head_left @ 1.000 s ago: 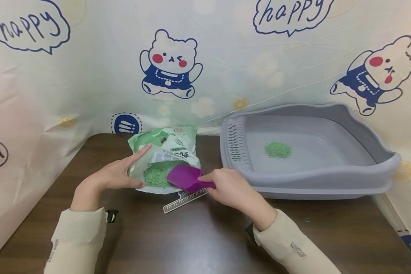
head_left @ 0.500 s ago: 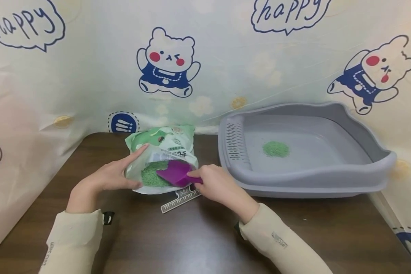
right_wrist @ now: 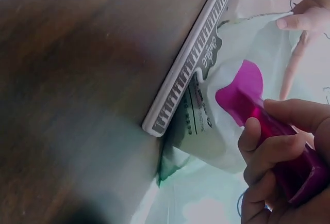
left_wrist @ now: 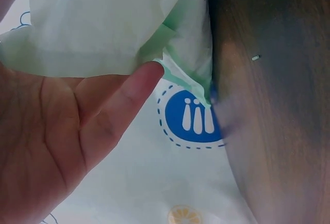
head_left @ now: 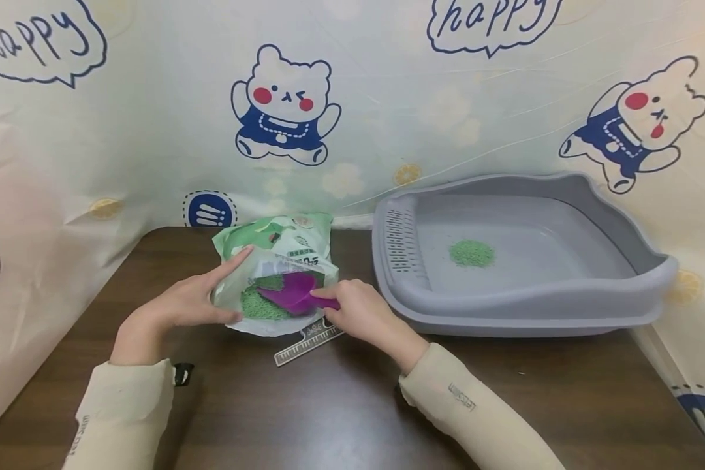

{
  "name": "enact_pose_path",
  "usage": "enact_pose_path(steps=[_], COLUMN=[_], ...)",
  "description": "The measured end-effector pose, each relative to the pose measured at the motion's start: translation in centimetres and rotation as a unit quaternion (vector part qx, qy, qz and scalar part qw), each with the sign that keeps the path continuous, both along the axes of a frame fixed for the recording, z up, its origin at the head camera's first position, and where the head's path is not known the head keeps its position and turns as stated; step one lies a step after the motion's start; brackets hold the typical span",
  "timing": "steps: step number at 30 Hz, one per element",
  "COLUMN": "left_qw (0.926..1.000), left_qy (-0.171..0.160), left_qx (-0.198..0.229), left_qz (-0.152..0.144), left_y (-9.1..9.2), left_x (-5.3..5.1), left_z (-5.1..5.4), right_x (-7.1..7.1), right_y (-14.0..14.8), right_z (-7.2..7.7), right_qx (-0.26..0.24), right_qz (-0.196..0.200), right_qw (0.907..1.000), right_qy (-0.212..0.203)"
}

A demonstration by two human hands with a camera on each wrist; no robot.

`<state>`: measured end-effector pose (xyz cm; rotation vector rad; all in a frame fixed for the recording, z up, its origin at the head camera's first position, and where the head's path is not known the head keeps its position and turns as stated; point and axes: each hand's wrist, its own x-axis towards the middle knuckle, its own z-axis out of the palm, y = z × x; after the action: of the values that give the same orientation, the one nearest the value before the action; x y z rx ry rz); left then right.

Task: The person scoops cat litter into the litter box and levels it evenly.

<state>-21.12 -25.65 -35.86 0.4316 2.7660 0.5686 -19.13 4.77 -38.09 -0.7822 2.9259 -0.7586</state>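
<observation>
A green and white bag (head_left: 252, 236) lies with its mouth facing me, green pellet litter (head_left: 260, 305) inside. My left hand (head_left: 190, 300) rests against the bag's left side, thumb and forefinger spread wide and straight along the mouth. In the left wrist view, a straight finger (left_wrist: 124, 108) touches the pale bag wall. My right hand (head_left: 358, 310) grips the handle of a purple scoop (head_left: 294, 294); its blade is within the bag's mouth, tip among the pellets. The right wrist view shows fingers curled round the scoop handle (right_wrist: 289, 157), with the scoop's far end hidden by the bag.
A long clip with a piano-key pattern (head_left: 307, 343) lies before the bag on the dark wooden table (head_left: 305, 418). Right of it stands a grey litter box (head_left: 529, 310) with a small heap of green pellets (head_left: 472, 253) on its floor. A printed cloth hangs behind.
My right hand has moved left, taking the scoop from the bag's right front edge deeper into its mouth. My left hand stays against the bag. The whole view has shifted slightly.
</observation>
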Motion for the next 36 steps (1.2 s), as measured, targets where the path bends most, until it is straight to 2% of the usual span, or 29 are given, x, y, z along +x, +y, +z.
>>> enact_pose_path(steps=[13,19,23,32,36], left_qw=[0.9999,0.9999,0.9998,0.9998,0.9997], left_qy=[0.006,0.014,0.016,0.009,0.015], left_qx=[0.006,0.001,0.007,0.018,0.018], left_qz=[-0.006,0.000,-0.008,-0.007,-0.010], left_y=[-0.1,-0.3,-0.2,-0.5,-0.5], left_x=[0.2,0.4,0.4,0.1,0.0], left_z=[-0.3,-0.2,-0.2,-0.4,-0.3], right_x=[-0.2,-0.2,-0.1,0.4,0.6], right_y=[-0.5,-0.5,0.0,1.3,1.7], right_z=[-0.7,-0.7,-0.7,-1.0,-1.0], right_qx=[-0.008,-0.004,-0.002,0.002,-0.001], right_qz=[-0.005,-0.001,0.000,0.038,0.051], right_qw=[0.9999,1.0000,1.0000,0.9992,0.9986], right_qy=[0.011,-0.001,-0.001,0.009,0.013])
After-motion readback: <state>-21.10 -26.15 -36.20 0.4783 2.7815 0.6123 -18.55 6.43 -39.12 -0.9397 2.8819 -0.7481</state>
